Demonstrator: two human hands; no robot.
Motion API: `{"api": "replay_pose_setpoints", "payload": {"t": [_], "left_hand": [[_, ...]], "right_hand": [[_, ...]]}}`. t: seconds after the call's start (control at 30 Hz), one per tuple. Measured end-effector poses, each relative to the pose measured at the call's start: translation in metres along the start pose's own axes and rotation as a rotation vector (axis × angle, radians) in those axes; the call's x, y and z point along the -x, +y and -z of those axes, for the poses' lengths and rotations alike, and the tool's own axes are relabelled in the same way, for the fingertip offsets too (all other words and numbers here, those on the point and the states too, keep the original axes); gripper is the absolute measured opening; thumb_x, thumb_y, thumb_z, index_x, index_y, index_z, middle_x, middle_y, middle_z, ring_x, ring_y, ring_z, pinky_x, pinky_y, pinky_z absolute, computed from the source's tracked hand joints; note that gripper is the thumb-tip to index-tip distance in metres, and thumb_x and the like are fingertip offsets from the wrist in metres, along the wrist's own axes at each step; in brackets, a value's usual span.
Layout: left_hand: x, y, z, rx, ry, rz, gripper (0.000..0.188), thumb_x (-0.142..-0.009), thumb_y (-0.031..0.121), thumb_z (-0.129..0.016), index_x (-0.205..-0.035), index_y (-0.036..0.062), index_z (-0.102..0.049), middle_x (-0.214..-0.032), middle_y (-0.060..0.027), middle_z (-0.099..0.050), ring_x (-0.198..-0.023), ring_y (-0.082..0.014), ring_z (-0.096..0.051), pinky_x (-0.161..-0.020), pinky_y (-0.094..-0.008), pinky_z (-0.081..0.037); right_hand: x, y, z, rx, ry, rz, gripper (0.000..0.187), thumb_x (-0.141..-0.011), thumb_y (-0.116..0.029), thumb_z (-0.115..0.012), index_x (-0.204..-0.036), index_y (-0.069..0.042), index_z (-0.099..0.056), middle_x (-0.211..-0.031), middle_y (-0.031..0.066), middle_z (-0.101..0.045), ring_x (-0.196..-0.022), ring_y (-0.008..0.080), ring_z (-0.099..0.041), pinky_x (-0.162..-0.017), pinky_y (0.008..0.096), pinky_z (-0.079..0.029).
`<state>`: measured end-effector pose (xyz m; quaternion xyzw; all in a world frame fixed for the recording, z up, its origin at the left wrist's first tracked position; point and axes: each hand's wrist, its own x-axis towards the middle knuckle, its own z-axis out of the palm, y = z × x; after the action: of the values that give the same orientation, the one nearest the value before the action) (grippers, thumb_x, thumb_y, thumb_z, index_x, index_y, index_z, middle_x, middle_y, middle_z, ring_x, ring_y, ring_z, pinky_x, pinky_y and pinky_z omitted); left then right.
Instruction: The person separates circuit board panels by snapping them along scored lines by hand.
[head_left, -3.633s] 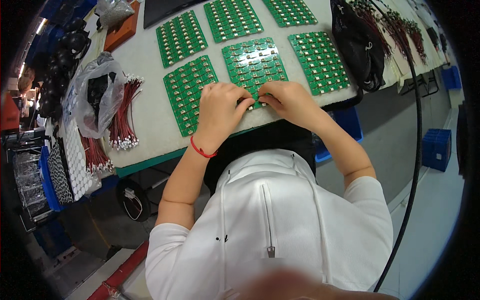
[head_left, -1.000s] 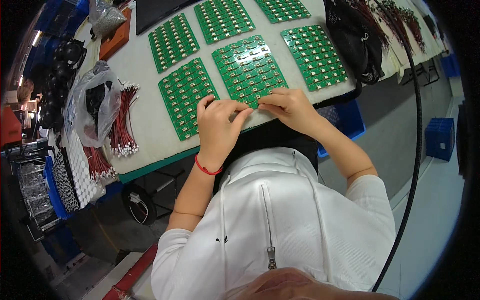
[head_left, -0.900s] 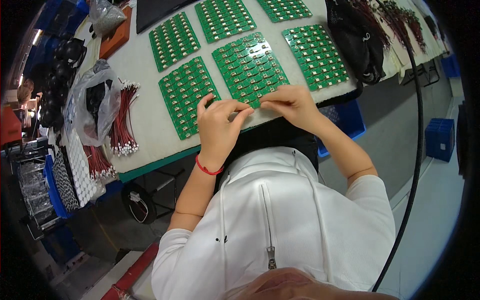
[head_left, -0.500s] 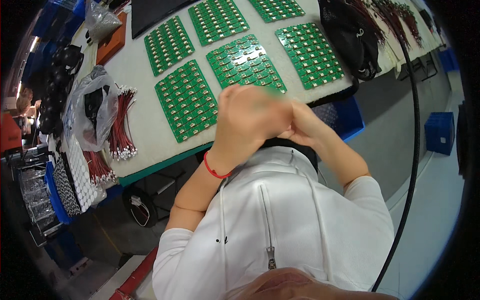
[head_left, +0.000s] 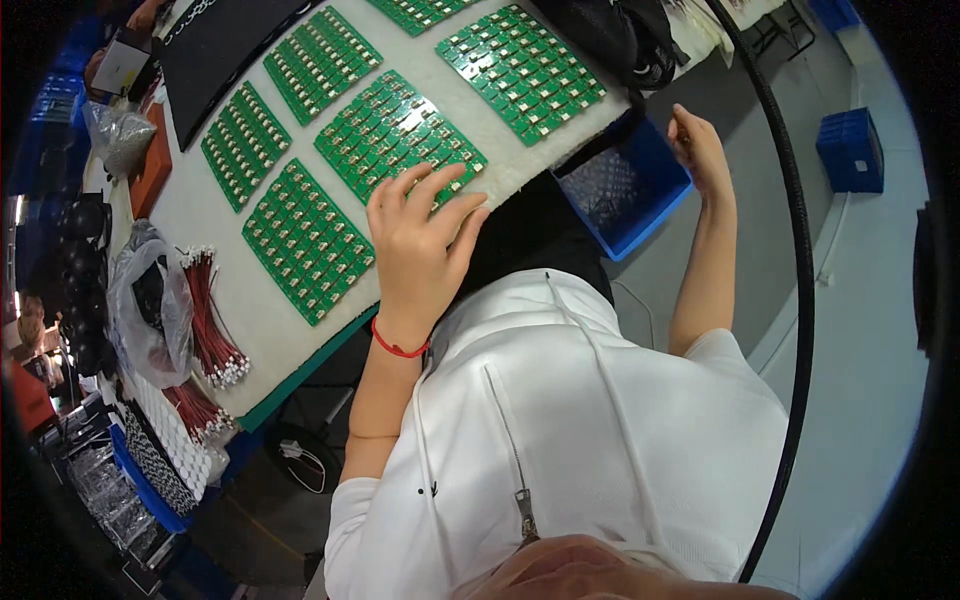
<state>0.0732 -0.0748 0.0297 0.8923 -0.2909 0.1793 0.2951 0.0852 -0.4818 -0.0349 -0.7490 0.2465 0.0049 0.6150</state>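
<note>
One of my green circuit boards (head_left: 395, 130) shines glossy; my white shirt (head_left: 570, 420) is of matt cloth, and the clear bag (head_left: 165, 355) is wrinkled plastic.

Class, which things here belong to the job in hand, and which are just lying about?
Likely in the job:
green boards, left hand over one
blue bin, nearest right hand

Apparently lying about:
red wires
plastic bag
floor crate
</note>
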Motion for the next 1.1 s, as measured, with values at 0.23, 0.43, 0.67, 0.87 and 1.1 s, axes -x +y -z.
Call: {"api": "replay_pose_setpoints", "payload": {"t": [0.23,0.43,0.67,0.87,1.1], "left_hand": [[-0.004,-0.019,-0.008,-0.099,0.107,0.127,0.008,-0.083,0.015,-0.072,-0.09,0.0107,-0.075,-0.108,-0.0027,-0.069,-0.109,-0.0276,-0.058,-0.095,-0.0406,-0.042],[-0.007,-0.018,-0.004,-0.1,0.065,0.173,0.01,-0.078,0.018,-0.077,-0.086,0.0127,-0.075,-0.093,0.0004,-0.069,-0.095,-0.0232,-0.058,-0.084,-0.0382,-0.042],[-0.008,-0.01,-0.012,-0.166,0.053,0.165,0.012,-0.075,0.022,-0.079,-0.082,0.0135,-0.074,-0.085,0.0015,-0.067,-0.087,-0.0229,-0.057,-0.082,-0.038,-0.041],[-0.005,-0.013,-0.019,-0.066,0.095,0.187,0.012,-0.074,0.02,-0.08,-0.079,0.0114,-0.074,-0.082,-0.0006,-0.066,-0.088,-0.023,-0.058,-0.084,-0.038,-0.04],[0.0,-0.016,-0.017,0.053,0.094,0.272,0.012,-0.076,0.018,-0.078,-0.079,0.0076,-0.073,-0.085,-0.0056,-0.068,-0.092,-0.0249,-0.062,-0.091,-0.0406,-0.038]], "right_hand": [[-0.101,0.131,0.031,0.708,-0.06,-0.245,0.037,-0.095,-0.034,-0.053,-0.107,-0.004,-0.07,-0.09,0.0125,-0.07,-0.077,0.0232,-0.063,-0.072,0.0354,-0.052],[-0.01,-0.006,-0.024,0.934,-0.261,-0.041,0.037,-0.094,-0.031,-0.061,-0.096,0.005,-0.068,-0.087,0.0195,-0.07,-0.078,0.0291,-0.068,-0.072,0.0378,-0.053],[0.082,-0.095,-0.144,0.351,-0.567,0.833,0.015,-0.088,-0.01,-0.068,-0.099,0.0,-0.064,-0.08,0.0135,-0.06,-0.075,0.0293,-0.062,-0.068,0.0357,-0.049],[0.056,-0.068,-0.187,0.287,-0.554,1.018,0.018,-0.083,0.0,-0.072,-0.099,0.001,-0.065,-0.087,0.01,-0.057,-0.075,0.021,-0.061,-0.067,0.0324,-0.05],[0.049,-0.076,-0.185,0.203,-0.629,0.927,0.011,-0.08,-0.003,-0.074,-0.088,0.001,-0.068,-0.083,0.0108,-0.063,-0.073,0.0242,-0.064,-0.065,0.032,-0.05]]}}
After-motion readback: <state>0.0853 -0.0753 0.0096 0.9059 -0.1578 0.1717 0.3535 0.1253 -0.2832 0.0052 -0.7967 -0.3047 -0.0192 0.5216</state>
